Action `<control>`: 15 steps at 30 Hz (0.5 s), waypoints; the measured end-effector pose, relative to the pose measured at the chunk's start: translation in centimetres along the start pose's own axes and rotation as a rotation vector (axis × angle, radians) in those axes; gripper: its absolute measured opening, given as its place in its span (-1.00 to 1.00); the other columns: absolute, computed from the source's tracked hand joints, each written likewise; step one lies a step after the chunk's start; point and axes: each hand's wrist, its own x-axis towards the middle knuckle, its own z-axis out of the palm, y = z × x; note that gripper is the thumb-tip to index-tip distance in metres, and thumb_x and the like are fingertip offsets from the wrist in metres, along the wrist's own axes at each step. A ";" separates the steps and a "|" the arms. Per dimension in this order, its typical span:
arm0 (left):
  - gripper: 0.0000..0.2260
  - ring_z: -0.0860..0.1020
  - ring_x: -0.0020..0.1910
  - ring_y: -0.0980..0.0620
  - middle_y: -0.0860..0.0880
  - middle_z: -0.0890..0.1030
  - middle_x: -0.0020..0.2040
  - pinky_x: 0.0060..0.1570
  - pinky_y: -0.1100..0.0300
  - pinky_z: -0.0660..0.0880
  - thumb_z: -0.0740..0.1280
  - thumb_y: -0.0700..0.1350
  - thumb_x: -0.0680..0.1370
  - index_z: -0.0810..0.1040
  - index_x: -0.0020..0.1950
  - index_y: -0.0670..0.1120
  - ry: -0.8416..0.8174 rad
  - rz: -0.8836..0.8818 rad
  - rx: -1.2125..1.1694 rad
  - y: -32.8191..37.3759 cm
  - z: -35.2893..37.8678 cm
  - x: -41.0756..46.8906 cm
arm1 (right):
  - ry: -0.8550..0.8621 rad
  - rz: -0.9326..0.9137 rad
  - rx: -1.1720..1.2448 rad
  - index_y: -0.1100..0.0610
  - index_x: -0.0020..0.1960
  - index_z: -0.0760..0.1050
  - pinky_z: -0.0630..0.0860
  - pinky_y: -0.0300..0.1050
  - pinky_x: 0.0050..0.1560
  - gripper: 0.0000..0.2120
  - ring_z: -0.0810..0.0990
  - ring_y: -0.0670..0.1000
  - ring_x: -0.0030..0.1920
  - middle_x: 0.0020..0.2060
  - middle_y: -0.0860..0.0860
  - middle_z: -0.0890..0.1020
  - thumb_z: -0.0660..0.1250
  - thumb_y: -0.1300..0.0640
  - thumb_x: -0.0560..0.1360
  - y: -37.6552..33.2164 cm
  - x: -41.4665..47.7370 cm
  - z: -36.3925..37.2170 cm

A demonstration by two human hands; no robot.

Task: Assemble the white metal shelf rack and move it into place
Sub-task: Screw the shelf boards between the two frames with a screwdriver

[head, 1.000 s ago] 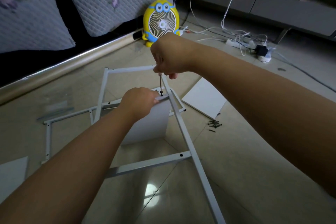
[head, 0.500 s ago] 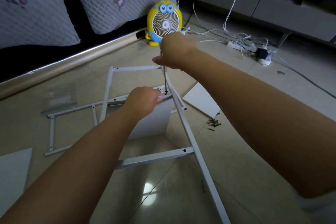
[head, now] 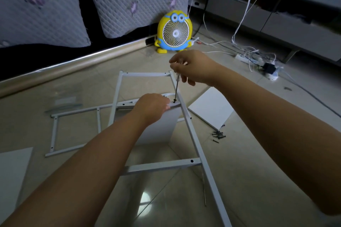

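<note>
Down on the floor, close in: gripping the white rack frame (head: 158, 167) with the left hand (head: 153, 106), fingers curled over a crossbar and the upright shelf board (head: 160, 128) beneath. Just beyond, pinching a screwdriver (head: 176, 88) in the right hand (head: 191, 68), tip down on a screw (head: 174, 100) in that bar. Off right, loose screws (head: 218, 134) beside a flat white panel (head: 212, 108). Off left, a second frame (head: 54, 131) lying flat. Farther back, a yellow fan (head: 174, 32).

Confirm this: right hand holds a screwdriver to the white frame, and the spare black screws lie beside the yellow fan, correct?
No: the head view shows the spare black screws beside the flat white panel, away from the fan; the rest holds.
</note>
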 end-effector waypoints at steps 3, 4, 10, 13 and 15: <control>-0.83 0.44 -0.12 0.06 -0.05 0.54 -0.05 -0.09 0.22 0.35 0.13 -0.09 0.63 0.47 0.09 -0.11 0.052 0.004 0.005 -0.2 0.5 0.0 | -0.077 0.015 0.219 0.39 0.01 0.50 0.60 -0.26 -0.38 -0.87 0.58 0.04 -0.40 -0.35 0.13 0.53 0.30 0.37 0.47 0.9 -0.8 -0.6; -0.82 0.45 -0.11 0.05 -0.05 0.54 -0.04 -0.10 0.23 0.34 0.12 -0.09 0.63 0.47 0.09 -0.11 0.061 0.009 0.014 -0.2 0.4 0.0 | -0.117 0.018 0.246 0.40 -0.01 0.50 0.62 -0.25 -0.32 -0.88 0.59 -0.03 -0.41 -0.34 0.12 0.53 0.29 0.42 0.46 1.1 -1.0 -0.8; -0.81 0.43 -0.14 0.05 -0.06 0.55 -0.02 -0.13 0.23 0.31 0.11 -0.09 0.64 0.48 0.08 -0.11 0.079 0.018 0.029 -0.2 0.2 0.0 | -0.075 -0.065 0.117 0.34 -0.08 0.50 0.62 -0.15 -0.19 -0.92 0.66 0.09 -0.30 -0.30 0.14 0.59 0.31 0.43 0.43 1.4 -1.5 -1.4; -0.83 0.38 -0.16 0.09 -0.06 0.55 -0.01 -0.14 0.26 0.29 0.13 -0.10 0.63 0.47 0.11 -0.12 0.067 0.015 0.035 -0.1 0.1 -0.1 | 0.003 -0.117 0.077 0.16 -0.27 0.40 0.62 -0.08 -0.24 -0.79 0.65 0.03 -0.36 -0.40 0.06 0.57 0.37 0.36 0.43 1.1 -1.2 -0.4; -0.83 0.41 -0.13 0.08 -0.07 0.54 0.00 -0.12 0.26 0.29 0.14 -0.11 0.63 0.46 0.13 -0.12 0.041 0.012 0.047 0.1 -0.1 0.0 | 0.043 -0.107 0.033 0.12 -0.34 0.32 0.60 -0.16 -0.34 -0.71 0.61 -0.10 -0.47 -0.41 0.08 0.55 0.38 0.29 0.44 1.1 -0.8 0.0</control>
